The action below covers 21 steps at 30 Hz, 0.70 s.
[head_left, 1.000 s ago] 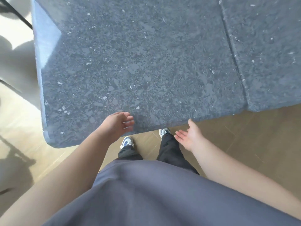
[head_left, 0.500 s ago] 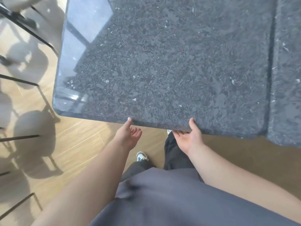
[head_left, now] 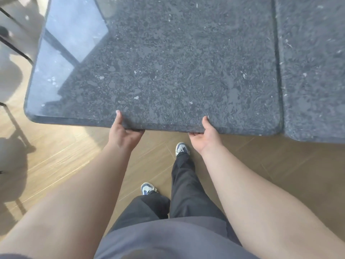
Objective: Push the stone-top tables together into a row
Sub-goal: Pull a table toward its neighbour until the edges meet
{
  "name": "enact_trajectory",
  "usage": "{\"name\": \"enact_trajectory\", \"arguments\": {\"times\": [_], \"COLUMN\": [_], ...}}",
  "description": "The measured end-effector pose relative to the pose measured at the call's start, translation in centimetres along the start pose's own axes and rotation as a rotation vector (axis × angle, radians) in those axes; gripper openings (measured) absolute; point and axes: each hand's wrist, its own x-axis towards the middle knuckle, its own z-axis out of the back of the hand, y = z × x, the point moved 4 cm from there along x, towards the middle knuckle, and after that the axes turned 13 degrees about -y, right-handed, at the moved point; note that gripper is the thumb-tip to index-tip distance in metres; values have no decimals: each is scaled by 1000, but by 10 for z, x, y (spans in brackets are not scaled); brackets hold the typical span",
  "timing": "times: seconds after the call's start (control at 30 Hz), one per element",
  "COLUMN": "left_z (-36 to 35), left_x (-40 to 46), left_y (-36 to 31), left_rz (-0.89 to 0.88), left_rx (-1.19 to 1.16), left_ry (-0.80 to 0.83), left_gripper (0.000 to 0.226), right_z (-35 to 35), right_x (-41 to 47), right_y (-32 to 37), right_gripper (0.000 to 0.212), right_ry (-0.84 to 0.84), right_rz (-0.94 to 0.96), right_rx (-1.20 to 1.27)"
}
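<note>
A dark speckled stone-top table (head_left: 168, 62) fills the upper part of the view, its polished top mirroring a bright window pane near the far left corner. A second stone-top table (head_left: 313, 71) of the same stone stands against its right side, only a thin dark seam showing between the two tops (whether the edges truly touch cannot be told). Beneath them runs a pale wooden floor (head_left: 61, 156), crossed on the left by shadows and thin black chair frames (head_left: 13, 45) beside something pale and blurred. The left hand (head_left: 124, 133) grips the near edge of the first table, thumb lying on top of the stone and fingers curled under the rim. The right hand (head_left: 204, 135) clamps the same edge further right in the same way, thumb up on the surface, fingers tucked below. The two hands are set apart along that edge. The fingertips under the rim are hidden, the table legs are out of sight, and both tops run off the frame at the top and right.
</note>
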Motion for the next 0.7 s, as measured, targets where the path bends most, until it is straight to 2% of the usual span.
{"name": "enact_trajectory", "arguments": {"times": [0.07,0.23,0.37,0.47,0.7], "left_z": [-4,-2,1,3,4], "left_x": [2,11,10,10,8], "left_y": [-2,0,-1,-2,-2], "left_rz": [32,-13,-24,-42,-53], "left_rx": [28,97,144,204,256], "left_ry": [-20,-80,-80,-60,-40], "left_gripper": [51,56,49,42,36], "right_z": [0,-2,-2,0,1], "right_x": [-2,-8,-5,-4,-4], "right_y": [1,2,1,2,1], "right_gripper": [23,22,26,40,46], "right_ry": [11,52,75,75,90], "right_rz": [6,17,3,1,32], "right_rx": [-21,-67,-89,-72,-65]}}
